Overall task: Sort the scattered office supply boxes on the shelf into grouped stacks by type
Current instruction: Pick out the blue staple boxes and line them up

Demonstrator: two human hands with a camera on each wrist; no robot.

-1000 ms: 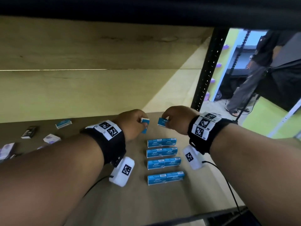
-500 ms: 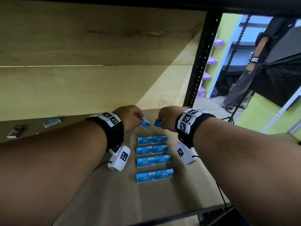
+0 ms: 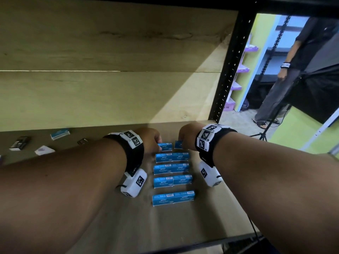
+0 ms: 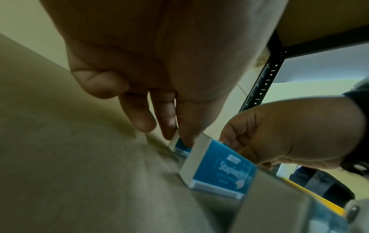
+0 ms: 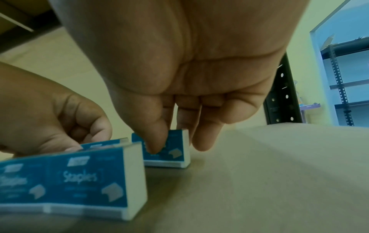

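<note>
Left hand [image 3: 149, 138] and right hand [image 3: 187, 136] each pinch a staples box [image 3: 165, 146] on the shelf [image 3: 165, 226], side by side.

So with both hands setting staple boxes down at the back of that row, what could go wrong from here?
1. The left hand and right hand each pinch a box; the two boxes show a gap, so the pair may land uneven.
2. The nearest row sits right under the wrists; a wrist camera could knock it.
3. A blue box lies far left, easily forgotten.
</note>
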